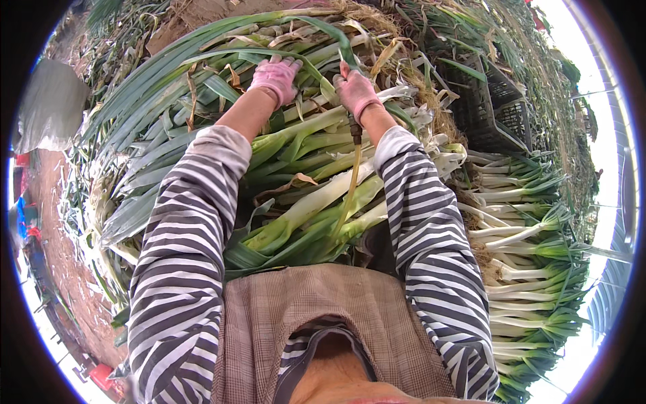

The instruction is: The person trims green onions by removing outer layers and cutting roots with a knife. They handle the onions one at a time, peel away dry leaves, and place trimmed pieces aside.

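Note:
In a pink-and-grey work glove, my left hand point(275, 81) rests on the far part of a large heap of long-leaved leeks or big green onions point(313, 202). Its fingers bend over the leaves, and whether they grip one is hidden. My right hand point(356, 93), gloved alike, is closed around the handle of a hose-fed gun point(344, 69), probably an air blow gun. Below that fist a metal fitting point(356, 132) joins a yellowish hose point(352, 187), which runs down over the stalks towards my body. Long green leaves arch past both hands.
Trimmed white-stemmed onions point(520, 275) lie in a long row at right. Beyond them stands a black plastic crate point(497, 108). Leaf waste point(504, 30) covers the ground behind. Bare brown soil point(70, 202) shows at left, near a pale plastic sheet or bag point(53, 103).

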{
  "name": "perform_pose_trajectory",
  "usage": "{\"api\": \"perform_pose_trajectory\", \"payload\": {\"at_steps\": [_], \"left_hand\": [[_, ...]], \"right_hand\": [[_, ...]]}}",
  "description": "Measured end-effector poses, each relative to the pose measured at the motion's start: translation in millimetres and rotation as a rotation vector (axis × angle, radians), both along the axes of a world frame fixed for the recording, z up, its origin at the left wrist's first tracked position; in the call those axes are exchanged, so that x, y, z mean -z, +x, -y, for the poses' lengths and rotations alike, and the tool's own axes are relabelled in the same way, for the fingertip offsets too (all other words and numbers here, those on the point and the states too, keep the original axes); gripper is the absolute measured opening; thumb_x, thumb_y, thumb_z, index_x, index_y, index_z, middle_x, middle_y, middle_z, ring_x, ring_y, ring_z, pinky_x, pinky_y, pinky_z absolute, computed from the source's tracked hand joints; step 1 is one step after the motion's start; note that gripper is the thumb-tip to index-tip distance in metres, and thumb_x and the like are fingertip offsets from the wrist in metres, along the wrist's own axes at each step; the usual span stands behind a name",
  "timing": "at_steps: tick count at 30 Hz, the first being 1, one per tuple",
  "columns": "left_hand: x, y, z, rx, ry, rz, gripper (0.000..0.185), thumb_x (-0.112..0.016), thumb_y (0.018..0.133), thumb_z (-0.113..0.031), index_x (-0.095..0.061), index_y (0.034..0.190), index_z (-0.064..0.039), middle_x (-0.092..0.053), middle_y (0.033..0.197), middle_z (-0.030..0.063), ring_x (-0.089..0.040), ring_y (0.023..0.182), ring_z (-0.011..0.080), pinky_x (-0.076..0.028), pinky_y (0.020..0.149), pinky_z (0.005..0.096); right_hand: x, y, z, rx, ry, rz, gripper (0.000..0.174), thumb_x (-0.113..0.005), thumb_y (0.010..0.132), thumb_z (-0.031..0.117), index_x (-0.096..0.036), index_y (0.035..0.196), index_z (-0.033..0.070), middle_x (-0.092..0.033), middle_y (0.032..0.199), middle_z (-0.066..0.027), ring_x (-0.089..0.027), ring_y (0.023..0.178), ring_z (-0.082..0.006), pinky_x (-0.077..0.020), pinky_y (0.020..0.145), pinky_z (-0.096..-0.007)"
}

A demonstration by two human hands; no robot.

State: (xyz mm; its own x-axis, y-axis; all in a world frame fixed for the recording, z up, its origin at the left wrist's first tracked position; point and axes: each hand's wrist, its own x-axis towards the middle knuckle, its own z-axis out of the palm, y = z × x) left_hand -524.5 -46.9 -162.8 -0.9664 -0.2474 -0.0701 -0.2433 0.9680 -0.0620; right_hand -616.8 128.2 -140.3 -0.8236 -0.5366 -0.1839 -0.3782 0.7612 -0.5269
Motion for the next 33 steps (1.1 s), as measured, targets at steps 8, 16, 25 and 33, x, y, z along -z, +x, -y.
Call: {"api": "perform_pose_trajectory", "payload": {"at_steps": [8, 16, 25, 33], "left_hand": [[-51.0, 73.2, -48.4, 0.222, 0.283, -0.290, 0.056, -0.066, 0.084, -0.031, -0.052, 0.134, -0.010, -0.057, 0.130, 0.0145, -0.044, 0.131, 0.0337, -0.037, 0.108, 0.0456], [-168.6, 186.4, -134.9, -0.078, 1.587, 0.504, 0.044, -0.061, 0.094, -0.030, -0.052, 0.128, -0.004, -0.062, 0.082, 0.0040, -0.060, 0.056, 0.0108, -0.052, 0.052, 0.0260], [-198.0, 141.3, -90.4, 0.391, 1.499, -0.043, 0.029, -0.059, 0.092, -0.016, -0.066, 0.117, -0.002, -0.067, 0.073, 0.0062, -0.062, 0.064, 0.0135, -0.051, 0.059, 0.0281], [-7.8, -35.8, 5.5, -0.100, 0.409, -0.164, 0.041, -0.058, 0.084, -0.019, -0.060, 0.124, -0.012, -0.061, 0.123, 0.0151, -0.057, 0.115, 0.0354, -0.048, 0.098, 0.0420]], "right_hand": [[-14.1, -19.8, -23.1, 0.223, -0.377, 0.131, 0.047, -0.051, 0.095, 0.042, -0.062, 0.099, -0.004, -0.067, 0.092, -0.0291, -0.066, 0.093, -0.0439, -0.0519, 0.081, -0.0470], [-71.2, -124.7, -20.3, 0.324, -0.554, 0.285, 0.022, -0.052, 0.094, 0.020, -0.065, 0.097, 0.002, -0.071, 0.088, -0.0184, -0.070, 0.080, -0.0314, -0.0546, 0.069, -0.0360], [-63.1, -70.0, -53.5, -0.199, -0.476, 0.667, 0.035, -0.058, 0.096, 0.040, -0.055, 0.079, 0.010, -0.057, 0.066, -0.0032, -0.051, 0.044, -0.0131, -0.0411, 0.036, -0.0323], [0.8, -68.4, -6.2, 0.014, -0.002, -0.049, 0.047, -0.048, 0.095, 0.040, -0.061, 0.120, 0.002, -0.063, 0.113, -0.0289, -0.058, 0.111, -0.0435, -0.0461, 0.095, -0.0451]]}}
